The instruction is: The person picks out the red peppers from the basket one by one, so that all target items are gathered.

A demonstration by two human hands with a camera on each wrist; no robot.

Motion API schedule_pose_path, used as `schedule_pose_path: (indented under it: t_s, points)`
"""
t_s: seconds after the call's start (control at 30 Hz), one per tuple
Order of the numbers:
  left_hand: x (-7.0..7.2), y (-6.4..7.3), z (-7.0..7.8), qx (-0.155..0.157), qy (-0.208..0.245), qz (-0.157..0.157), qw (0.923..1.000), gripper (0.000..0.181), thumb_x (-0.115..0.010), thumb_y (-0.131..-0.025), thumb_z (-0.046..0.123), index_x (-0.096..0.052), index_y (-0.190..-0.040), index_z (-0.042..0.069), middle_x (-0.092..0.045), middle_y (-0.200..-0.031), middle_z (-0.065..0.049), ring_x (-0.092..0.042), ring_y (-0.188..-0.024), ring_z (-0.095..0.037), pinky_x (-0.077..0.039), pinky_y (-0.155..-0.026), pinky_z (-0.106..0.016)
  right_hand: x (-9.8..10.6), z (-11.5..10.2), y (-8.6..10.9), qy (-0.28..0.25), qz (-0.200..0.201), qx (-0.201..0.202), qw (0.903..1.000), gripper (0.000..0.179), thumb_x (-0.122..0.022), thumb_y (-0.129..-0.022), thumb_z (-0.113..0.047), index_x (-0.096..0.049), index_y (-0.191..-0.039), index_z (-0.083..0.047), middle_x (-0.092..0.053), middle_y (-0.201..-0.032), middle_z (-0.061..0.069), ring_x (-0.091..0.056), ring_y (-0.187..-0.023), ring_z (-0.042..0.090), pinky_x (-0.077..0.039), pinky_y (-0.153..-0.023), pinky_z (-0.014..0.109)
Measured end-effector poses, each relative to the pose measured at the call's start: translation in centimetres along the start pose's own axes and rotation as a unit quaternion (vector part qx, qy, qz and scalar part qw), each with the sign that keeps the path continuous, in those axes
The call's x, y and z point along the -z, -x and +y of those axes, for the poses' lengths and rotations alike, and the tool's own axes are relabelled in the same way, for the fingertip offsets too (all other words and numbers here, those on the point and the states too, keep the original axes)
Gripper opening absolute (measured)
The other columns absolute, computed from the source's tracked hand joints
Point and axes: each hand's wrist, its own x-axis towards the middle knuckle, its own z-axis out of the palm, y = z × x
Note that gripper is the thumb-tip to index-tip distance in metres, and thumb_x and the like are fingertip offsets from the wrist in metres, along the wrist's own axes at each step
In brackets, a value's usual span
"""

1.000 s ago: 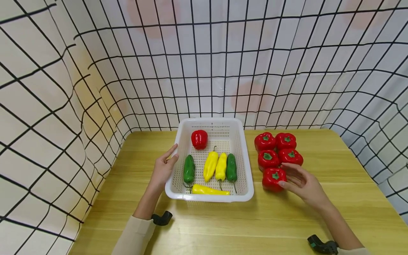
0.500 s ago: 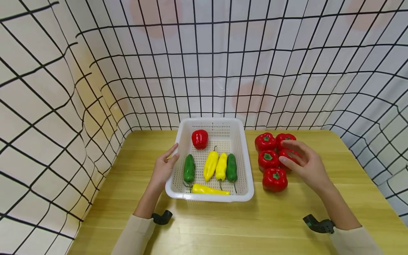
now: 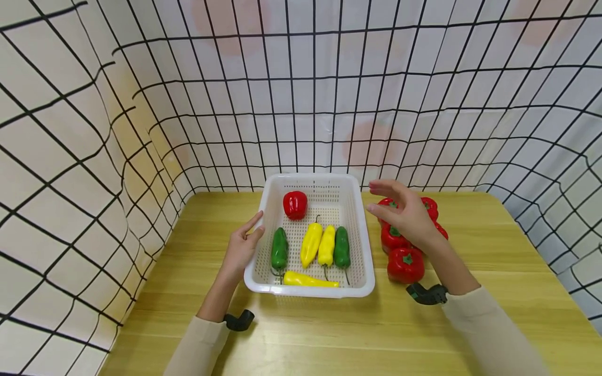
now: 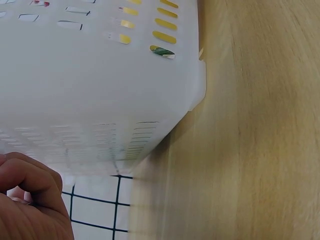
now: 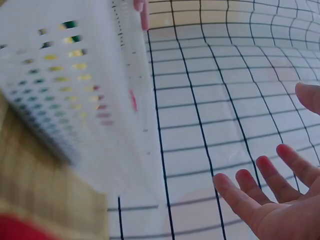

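Note:
A white perforated plastic basket (image 3: 309, 290) stands on the wooden table. My left hand (image 3: 241, 249) holds its left rim, thumb and index finger at the edge; curled fingers (image 4: 31, 177) show beside the wall in the left wrist view. Inside are a red bell pepper (image 3: 295, 205), long yellow peppers (image 3: 311, 244) and green peppers (image 3: 279, 248). My right hand (image 3: 408, 211), fingers apart and holding nothing, hovers just right of the basket. Beneath it, several red bell peppers (image 3: 405, 265) stand grouped on the table, partly hidden by the hand and wrist.
White sheeting with a black grid (image 3: 301, 94) surrounds the table (image 3: 320, 334) at the back and sides. Each wrist wears a black camera mount, the right one (image 3: 427, 294) close to the nearest red bell pepper.
My right hand has risen off the front red bell pepper and moved back and left, over the group to the basket's right side. The left hand and basket stay in place.

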Motion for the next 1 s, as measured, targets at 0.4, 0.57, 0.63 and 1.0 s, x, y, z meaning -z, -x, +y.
schedule_pose_path:
  t_s: [0.4, 0.57, 0.63, 1.0]
  points:
    - [0.1, 0.4, 1.2, 0.016, 0.008, -0.016, 0.9997, 0.05, -0.055, -0.108, 0.031, -0.043, -0.156, 0.037, -0.049, -0.157, -0.015, -0.061, -0.13, -0.04, -0.06, -0.093, -0.055, -3.9, -2.1, -5.6, 0.008, -0.035, 0.021, 0.9992, 0.059, -0.076, -0.094, -0.031, -0.053, -0.147, -0.019, -0.051, -0.153, 0.005, -0.049, -0.141, 0.031, -0.053, -0.106, 0.06]
    - [0.1, 0.1, 0.5, 0.011, 0.01, -0.008, 0.9999, 0.046, -0.058, -0.106, 0.034, -0.049, -0.151, 0.044, -0.053, -0.154, -0.012, -0.065, -0.126, -0.037, -0.062, -0.09, -0.05, -4.9, -2.5, -7.4, 0.009, -0.048, 0.014, 0.9987, 0.061, -0.076, -0.094, -0.036, -0.052, -0.148, -0.021, -0.051, -0.153, 0.003, -0.051, -0.141, 0.03, -0.054, -0.106, 0.059]
    - [0.1, -0.2, 0.0, 0.005, 0.009, -0.003, 0.9999, 0.044, -0.058, -0.106, 0.035, -0.051, -0.148, 0.046, -0.055, -0.152, -0.012, -0.067, -0.123, -0.036, -0.063, -0.088, -0.048, -5.5, -2.5, -8.1, 0.005, -0.052, 0.011, 0.9986, 0.061, -0.076, -0.094, -0.036, -0.053, -0.148, -0.021, -0.051, -0.154, 0.004, -0.051, -0.14, 0.031, -0.054, -0.106, 0.058]
    - [0.2, 0.0, 0.1, -0.001, 0.006, -0.005, 1.0, 0.045, -0.058, -0.106, 0.032, -0.051, -0.148, 0.046, -0.054, -0.153, -0.012, -0.066, -0.124, -0.035, -0.064, -0.088, -0.047, -8.9, -1.2, -12.2, 0.056, -0.087, -0.023, 0.9944, 0.064, -0.076, -0.091, -0.044, -0.055, -0.145, -0.018, -0.054, -0.149, 0.01, -0.055, -0.136, 0.038, -0.054, -0.107, 0.054]
